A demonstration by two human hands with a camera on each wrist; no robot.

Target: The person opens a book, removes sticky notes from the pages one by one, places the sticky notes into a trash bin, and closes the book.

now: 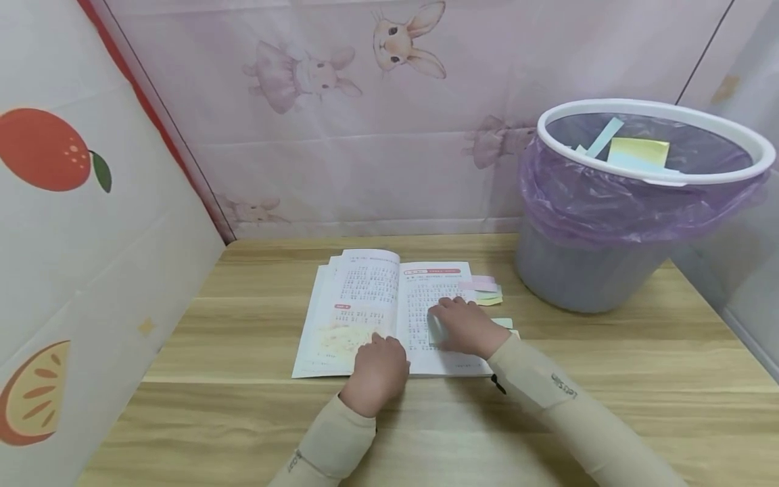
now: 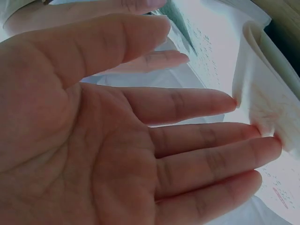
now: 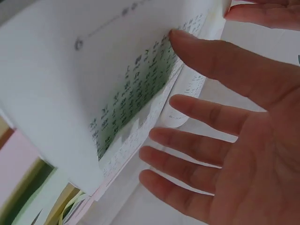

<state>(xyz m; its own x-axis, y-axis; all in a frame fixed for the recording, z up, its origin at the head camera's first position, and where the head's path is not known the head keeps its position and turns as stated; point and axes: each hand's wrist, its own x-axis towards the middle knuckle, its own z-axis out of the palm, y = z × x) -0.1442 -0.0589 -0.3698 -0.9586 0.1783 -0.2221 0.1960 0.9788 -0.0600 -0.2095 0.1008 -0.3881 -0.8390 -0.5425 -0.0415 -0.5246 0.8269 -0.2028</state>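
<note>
Book lies spread beneath both hands. Left hand: fingers straight, grasping nothing, tips touching a curved left-side page. Right hand: fingers extended and slightly apart, not clenched, thumb tip at a green sheet on the right-side page. Coloured tabs project from the right edge. Farther right on the surface: grey bin, purple liner, paper pieces inside.
</note>
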